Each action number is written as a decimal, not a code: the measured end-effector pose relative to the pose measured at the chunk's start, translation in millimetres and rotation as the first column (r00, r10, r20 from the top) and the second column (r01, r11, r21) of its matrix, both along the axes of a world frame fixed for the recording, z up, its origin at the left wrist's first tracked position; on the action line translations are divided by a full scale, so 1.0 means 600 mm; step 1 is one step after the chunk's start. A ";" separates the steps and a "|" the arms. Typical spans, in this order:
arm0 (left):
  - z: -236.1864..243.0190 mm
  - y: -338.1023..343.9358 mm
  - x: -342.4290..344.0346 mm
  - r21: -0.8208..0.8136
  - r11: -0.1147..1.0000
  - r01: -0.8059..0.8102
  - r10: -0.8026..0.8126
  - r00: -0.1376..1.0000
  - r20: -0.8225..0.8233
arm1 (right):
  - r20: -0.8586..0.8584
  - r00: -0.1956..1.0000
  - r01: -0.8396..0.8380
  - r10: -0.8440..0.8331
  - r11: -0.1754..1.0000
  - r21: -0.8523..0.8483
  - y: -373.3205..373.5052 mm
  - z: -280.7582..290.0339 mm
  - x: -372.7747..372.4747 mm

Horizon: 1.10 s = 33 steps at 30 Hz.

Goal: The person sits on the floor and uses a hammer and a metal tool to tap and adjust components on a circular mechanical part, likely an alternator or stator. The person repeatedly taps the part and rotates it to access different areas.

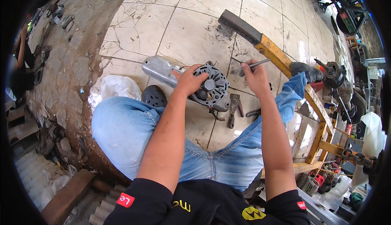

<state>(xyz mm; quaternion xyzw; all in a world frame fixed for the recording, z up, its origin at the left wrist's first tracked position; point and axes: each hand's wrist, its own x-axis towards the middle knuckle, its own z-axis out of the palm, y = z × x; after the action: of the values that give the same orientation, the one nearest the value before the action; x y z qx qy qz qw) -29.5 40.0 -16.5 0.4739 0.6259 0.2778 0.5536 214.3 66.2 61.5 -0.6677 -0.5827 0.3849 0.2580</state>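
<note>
On the tiled floor between my legs rests an alternator with a slotted round metal housing. My left hand grips its left edge, thumb over the top and fingers partly hidden. Behind that hand a long silver metal cover lies on the tiles. To the right of the alternator, my right hand is closed around a thin grey metal rod, held apart from the housing; the kind of tool is unclear. A scraper and black-handled pliers lie nearer to me.
A yellow steel frame with a dark end runs along the right, under my shoe. A white plastic bag sits by my left knee. Mechanical parts crowd the right side. Broken ground borders the tiles at left.
</note>
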 end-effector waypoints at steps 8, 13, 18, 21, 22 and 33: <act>-0.015 -0.002 0.000 0.037 0.999 -0.015 0.014 1.000 0.017 | -0.093 0.991 0.085 -0.097 0.989 -0.119 -0.026 0.004 0.026; -0.016 0.002 -0.008 0.007 1.000 -0.024 0.023 0.999 0.038 | -0.277 0.960 -0.084 0.047 0.989 -0.123 -0.066 -0.016 -0.012; -0.011 0.001 -0.003 0.057 0.998 0.001 0.000 1.000 -0.025 | -0.261 0.954 0.123 -0.149 0.986 -0.111 -0.058 -0.028 0.042; -0.001 0.000 -0.006 0.005 1.000 0.001 -0.001 1.000 0.007 | -0.450 0.893 -0.101 -0.012 0.969 -0.226 -0.086 -0.010 -0.011; 0.005 0.003 -0.005 -0.016 1.000 0.006 -0.005 1.000 0.026 | -0.413 0.909 -0.028 -0.055 0.981 -0.193 -0.087 -0.021 -0.003; -0.005 0.007 0.006 -0.023 0.999 -0.026 0.029 0.990 0.139 | -0.325 0.932 0.119 -0.163 0.982 -0.149 -0.076 -0.037 0.025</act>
<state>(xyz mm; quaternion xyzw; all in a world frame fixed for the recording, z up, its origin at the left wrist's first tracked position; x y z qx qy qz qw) -25.7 44.2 -19.4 0.4388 0.5950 0.3112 0.5972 229.6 20.9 39.4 -0.6474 -0.4551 0.5097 0.3376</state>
